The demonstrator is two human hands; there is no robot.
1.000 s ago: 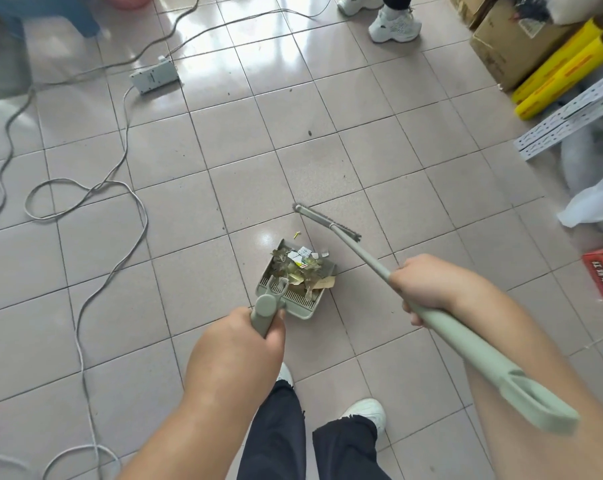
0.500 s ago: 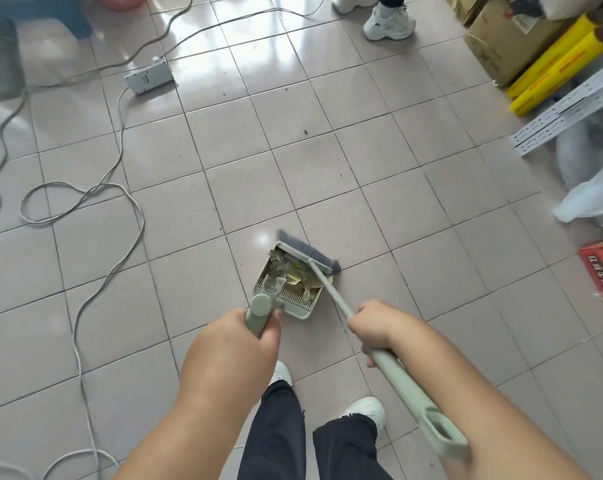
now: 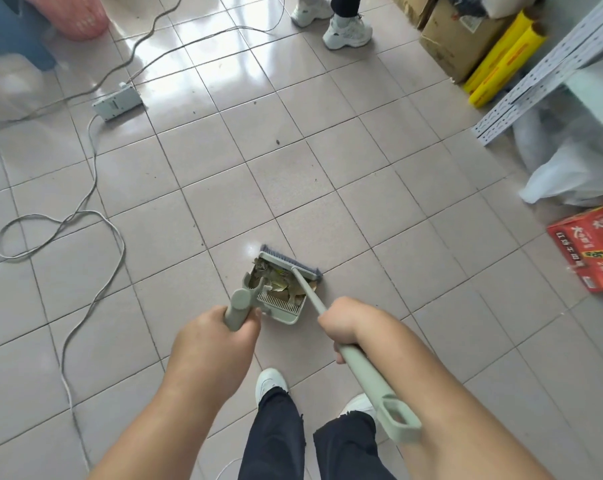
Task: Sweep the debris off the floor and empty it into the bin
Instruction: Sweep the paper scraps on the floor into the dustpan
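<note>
**op_remote:** Holding both tools right now. My left hand (image 3: 220, 336) is wrapped round the upright handle of the green dustpan (image 3: 278, 299), fingers curled tight on it. My right hand (image 3: 343, 323) grips the pale green broom (image 3: 331, 327) partway down the shaft, and the loop end of the handle pokes out behind my wrist.

**tilewatcher:** Where's the debris at?

**op_remote:** Debris (image 3: 279, 284) is sitting inside the dustpan, looks like dry leaves and scraps piled against the comb teeth at the back. The pan rests on the tiled floor (image 3: 258, 161) just ahead of my feet. The broom head with its grey bristles lies right across the pan's open mouth, touching the front lip.

**tilewatcher:** Anything else around?

**op_remote:** A grey cable (image 3: 85, 216) loops over the tiles on the left, running up to a white power strip (image 3: 117, 102). Far right there's a red carton (image 3: 591, 245), a white plastic bag (image 3: 570, 178), yellow rolls (image 3: 504, 60) leaning by a cardboard box (image 3: 456, 39), and some perforated white metal rails (image 3: 549, 71). Someone else's white sneakers (image 3: 345, 31) are at the top, and a pink basket (image 3: 75, 15) sits in the top left corner. A few dark specks are on the tiles further out.
</note>
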